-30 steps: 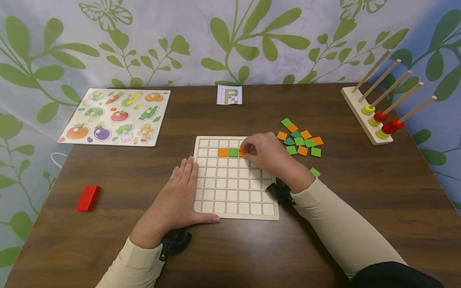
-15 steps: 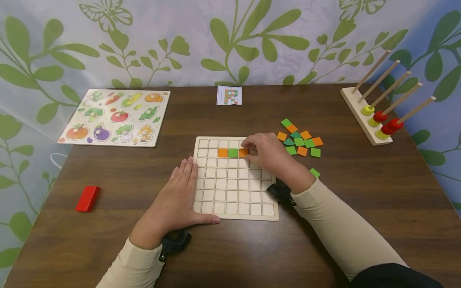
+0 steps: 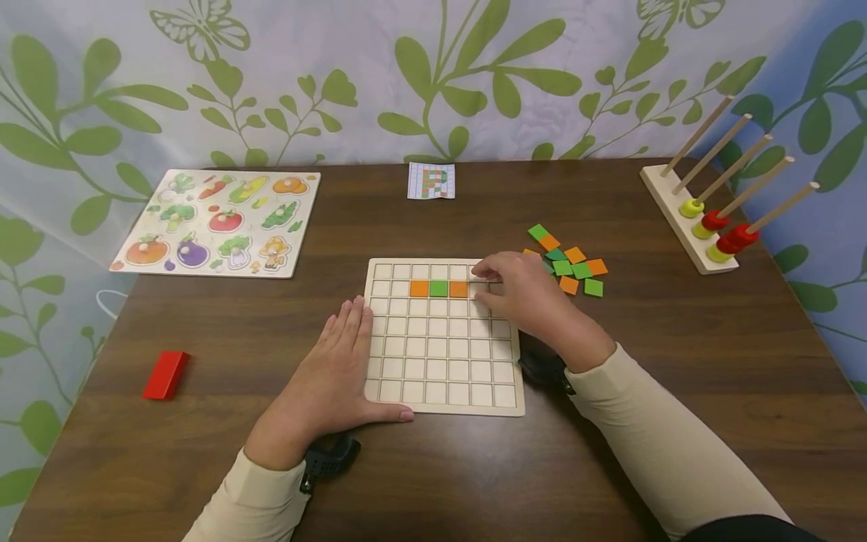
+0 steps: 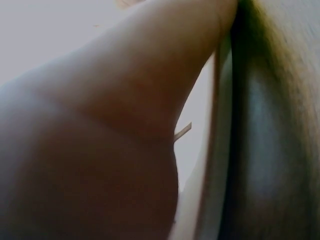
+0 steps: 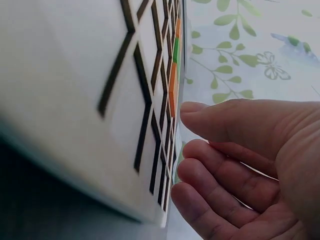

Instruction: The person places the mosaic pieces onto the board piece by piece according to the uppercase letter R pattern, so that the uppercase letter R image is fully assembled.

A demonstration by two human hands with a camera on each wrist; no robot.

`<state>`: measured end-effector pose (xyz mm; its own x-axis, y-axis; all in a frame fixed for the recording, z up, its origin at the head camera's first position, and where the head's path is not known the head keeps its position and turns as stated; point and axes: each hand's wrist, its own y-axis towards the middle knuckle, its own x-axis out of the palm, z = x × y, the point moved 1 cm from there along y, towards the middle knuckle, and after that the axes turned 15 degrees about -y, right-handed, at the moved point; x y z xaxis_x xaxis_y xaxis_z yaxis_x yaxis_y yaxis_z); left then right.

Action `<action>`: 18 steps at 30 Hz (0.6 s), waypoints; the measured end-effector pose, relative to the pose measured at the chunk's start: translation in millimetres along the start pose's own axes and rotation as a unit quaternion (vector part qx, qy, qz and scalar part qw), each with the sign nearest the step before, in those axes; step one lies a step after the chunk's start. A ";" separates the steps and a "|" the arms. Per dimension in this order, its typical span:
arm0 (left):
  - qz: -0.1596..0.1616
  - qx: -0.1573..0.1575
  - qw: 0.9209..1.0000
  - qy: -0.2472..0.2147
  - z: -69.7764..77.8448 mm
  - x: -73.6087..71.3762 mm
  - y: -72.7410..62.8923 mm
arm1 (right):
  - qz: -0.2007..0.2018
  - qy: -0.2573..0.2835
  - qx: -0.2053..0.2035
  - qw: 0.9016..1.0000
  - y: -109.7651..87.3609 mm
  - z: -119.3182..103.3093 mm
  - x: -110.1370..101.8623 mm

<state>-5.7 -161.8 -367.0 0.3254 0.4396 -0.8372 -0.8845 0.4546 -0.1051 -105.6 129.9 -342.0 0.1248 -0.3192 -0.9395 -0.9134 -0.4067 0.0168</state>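
Observation:
A pale wooden grid board (image 3: 436, 369) lies on the table, with an orange tile (image 3: 419, 289), a green tile (image 3: 439, 289) and a second orange tile (image 3: 458, 289) side by side in its second row. My left hand (image 3: 332, 376) rests straight-fingered along the board's left edge, its thumb at the bottom edge. Over the board's upper right corner hovers my right hand (image 3: 531, 297), thumb and fingers loosely bent and apart. The right wrist view shows nothing between the fingers of that hand (image 5: 240, 160). Loose orange and green tiles (image 3: 563, 267) lie just beyond it, partly hidden by it.
A small printed pattern card (image 3: 431, 181) lies at the back. A vegetable puzzle board (image 3: 254, 237) is at the back left, and a red block (image 3: 165, 375) at the left. A peg stand with rings (image 3: 691, 226) stands at the back right, before a leaf-patterned curtain (image 3: 284, 75).
My right hand has let go of the third tile, an orange one, and moved slightly right, uncovering it in its cell. The left hand has stayed in place.

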 end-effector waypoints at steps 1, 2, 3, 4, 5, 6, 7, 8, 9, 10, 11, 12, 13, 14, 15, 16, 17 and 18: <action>-0.001 0.000 1.000 0.000 0.3 0.0 0.0 | 0.001 0.000 0.002 1.000 -1.8 1.1 -0.2; -0.002 -0.001 1.000 0.000 0.5 -0.1 -0.1 | 0.002 -0.002 0.005 1.000 -3.8 2.2 -0.4; -0.003 -0.002 1.000 0.001 0.7 -0.2 -0.1 | 0.001 -0.002 0.009 1.000 -6.0 3.3 -0.7; -0.003 -0.003 1.000 0.000 0.8 -0.4 -0.3 | 0.002 -0.002 0.012 1.000 -7.8 4.5 -1.2; -0.002 -0.003 1.000 -0.001 0.8 -0.6 -0.5 | 0.001 0.000 0.016 1.000 -9.6 5.9 -1.8; -0.001 -0.003 1.000 0.000 0.8 -0.7 -0.6 | 0.000 0.001 0.021 1.000 -11.7 7.4 -2.6; -0.001 -0.004 1.000 0.001 0.8 -0.8 -0.8 | -0.001 0.001 0.027 1.000 -13.7 9.2 -3.1; -0.001 -0.004 1.000 0.001 0.8 -0.8 -0.8 | -0.001 0.000 0.032 1.000 -15.6 11.3 -3.5; -0.001 -0.004 1.000 0.001 0.7 -0.7 -0.8 | 0.000 0.001 0.036 0.999 -17.2 13.4 -4.2; 0.000 -0.004 1.000 0.001 0.6 -0.6 -0.8 | 0.002 0.000 0.039 0.999 -18.6 15.9 -4.5; 0.000 -0.004 1.000 0.001 0.5 -0.4 -0.9 | 0.004 -0.003 0.041 0.999 -20.0 18.5 -4.9; 0.000 -0.004 1.000 0.001 0.5 -0.2 -0.8 | 0.007 -0.006 0.042 0.999 -21.2 20.9 -5.2; -0.001 -0.005 1.000 0.001 0.4 -0.1 -0.8 | 0.011 -0.009 0.043 0.999 -22.2 23.6 -5.3; -0.001 -0.004 1.000 0.001 0.4 0.1 -0.8 | 0.014 -0.010 0.044 0.999 -23.0 26.3 -5.4; -0.001 -0.004 1.000 0.000 0.4 0.1 -0.8 | 0.018 -0.010 0.044 0.999 -23.9 28.7 -5.6; -0.001 -0.003 1.000 0.000 0.5 0.1 -0.8 | 0.022 -0.010 0.045 0.999 -24.8 31.1 -5.7; -0.001 -0.003 1.000 -0.001 0.5 0.1 -0.8 | 0.026 -0.010 0.046 0.999 -25.9 33.1 -6.0; -0.001 -0.002 1.000 -0.001 0.6 0.2 -0.7 | 0.029 -0.008 0.047 0.998 -26.8 35.1 -6.3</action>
<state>-4.8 -161.6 -366.8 0.3285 0.4398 -0.8359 -0.8852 0.4521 -0.1100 -95.5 172.9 -348.5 0.0649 -0.3257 -0.9432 -0.9515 -0.3052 0.0399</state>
